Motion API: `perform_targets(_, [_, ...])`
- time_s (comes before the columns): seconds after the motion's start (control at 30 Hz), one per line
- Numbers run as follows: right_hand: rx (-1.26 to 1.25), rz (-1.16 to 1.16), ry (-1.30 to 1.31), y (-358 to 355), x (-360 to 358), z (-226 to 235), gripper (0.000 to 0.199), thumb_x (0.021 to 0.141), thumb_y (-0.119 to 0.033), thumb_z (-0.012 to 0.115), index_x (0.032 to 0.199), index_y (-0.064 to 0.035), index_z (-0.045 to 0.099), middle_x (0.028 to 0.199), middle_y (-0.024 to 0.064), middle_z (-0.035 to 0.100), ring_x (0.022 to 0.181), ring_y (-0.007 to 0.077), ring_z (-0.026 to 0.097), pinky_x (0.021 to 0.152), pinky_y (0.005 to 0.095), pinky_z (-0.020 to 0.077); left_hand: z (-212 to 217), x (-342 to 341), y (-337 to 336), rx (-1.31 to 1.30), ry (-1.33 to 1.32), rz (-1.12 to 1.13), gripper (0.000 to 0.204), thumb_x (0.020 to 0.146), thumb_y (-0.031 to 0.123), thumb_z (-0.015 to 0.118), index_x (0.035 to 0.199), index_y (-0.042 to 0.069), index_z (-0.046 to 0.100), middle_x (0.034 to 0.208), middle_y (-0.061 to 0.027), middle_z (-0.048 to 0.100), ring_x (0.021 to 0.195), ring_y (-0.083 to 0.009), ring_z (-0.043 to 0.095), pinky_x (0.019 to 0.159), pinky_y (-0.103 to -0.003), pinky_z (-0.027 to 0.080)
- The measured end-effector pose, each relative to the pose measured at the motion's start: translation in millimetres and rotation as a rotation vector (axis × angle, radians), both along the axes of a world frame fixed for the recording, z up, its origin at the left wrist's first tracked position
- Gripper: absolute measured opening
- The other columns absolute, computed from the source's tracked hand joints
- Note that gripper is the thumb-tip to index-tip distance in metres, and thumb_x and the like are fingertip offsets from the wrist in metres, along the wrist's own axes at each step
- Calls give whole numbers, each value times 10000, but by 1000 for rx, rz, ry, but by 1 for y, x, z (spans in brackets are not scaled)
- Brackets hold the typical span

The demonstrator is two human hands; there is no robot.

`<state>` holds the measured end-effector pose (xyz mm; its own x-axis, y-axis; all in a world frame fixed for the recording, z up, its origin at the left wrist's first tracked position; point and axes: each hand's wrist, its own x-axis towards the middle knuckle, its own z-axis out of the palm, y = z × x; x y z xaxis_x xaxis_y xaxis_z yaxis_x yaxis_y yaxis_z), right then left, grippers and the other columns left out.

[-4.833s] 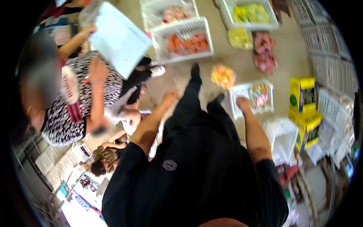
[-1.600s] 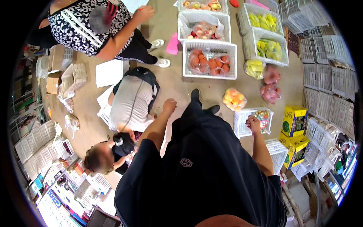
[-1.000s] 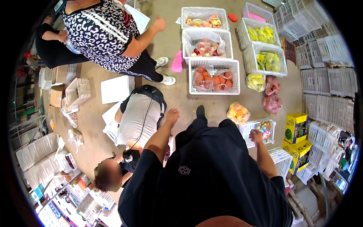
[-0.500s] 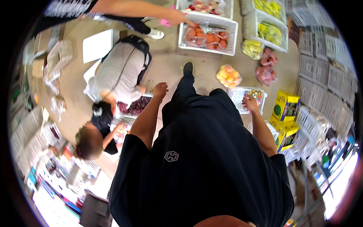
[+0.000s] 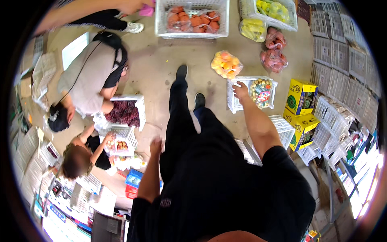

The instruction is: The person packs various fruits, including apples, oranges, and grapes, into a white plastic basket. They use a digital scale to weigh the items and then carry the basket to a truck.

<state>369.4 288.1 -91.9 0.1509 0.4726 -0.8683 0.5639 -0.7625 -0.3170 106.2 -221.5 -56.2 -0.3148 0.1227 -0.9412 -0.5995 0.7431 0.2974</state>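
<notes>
My right hand (image 5: 242,92) hangs over the left part of a small white crate (image 5: 234,105), its fingers apart and holding nothing. In that crate, just right of my hand, lies a clear bag of small round green and yellowish fruit (image 5: 261,89) with a colourful label. My left hand (image 5: 156,145) hangs low beside my left leg, blurred, and its fingers are too smeared to read. Beyond the small crate, a clear bag of orange-yellow fruit (image 5: 227,64) sits on the floor.
Ahead stands a white crate (image 5: 191,35) of bagged orange-red produce. At left, two people crouch by a crate of dark grapes (image 5: 123,113); another person's arm (image 5: 84,14) reaches in above. Yellow boxes (image 5: 300,97) and stacked crates (image 5: 330,52) line the right. Bagged red produce (image 5: 274,60) lies ahead right.
My body has stepped forward, and a second shoe now shows. My right hand has swung left over the small crate and its fingers have spread; my left hand has dropped back. The other person's arm has left the crate ahead.
</notes>
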Motion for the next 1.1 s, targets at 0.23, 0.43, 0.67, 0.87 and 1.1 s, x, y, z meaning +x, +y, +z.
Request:
perform_targets(0.23, [226,-66,141,37,-3,-184,954,672,-187,765,1444,-115,210,1339,185,425,1119,234,511,913,328,432,32,11,-137,-246,19,-717,321,835,196,552,1102,21,588,1057,-202,626,932,-305,626,767,-375,502])
perform_targets(0.43, [342,74,-371,71,7,-322,560,705,-233,727,1219,-93,555,1151,158,602,1035,292,588,871,352,465,12,-43,-87,-616,-108,-141,311,860,142,533,1159,56,538,994,-91,624,804,-237,659,632,-333,506])
perform_targets(0.67, [425,-411,-264,43,-7,-296,218,801,-217,658,867,-9,669,759,60,648,653,183,574,612,364,451,-1,-56,-51,-531,-120,-229,308,888,155,497,1171,33,515,1003,-114,611,850,-226,639,715,-319,503])
perform_targets(0.87, [364,-866,265,44,-45,-265,126,806,-174,645,880,-74,625,695,18,604,515,124,431,489,267,328,5,-64,-47,-453,-132,-250,315,922,221,496,1186,49,494,1009,-110,609,862,-217,629,739,-335,520])
perform_targets(1.1, [157,-1209,610,-9,-27,-162,103,790,-107,582,867,-39,572,689,72,580,586,152,538,514,265,435,33,-78,-37,-398,-50,-321,347,902,228,506,1206,61,496,1028,-113,623,862,-234,645,717,-352,493])
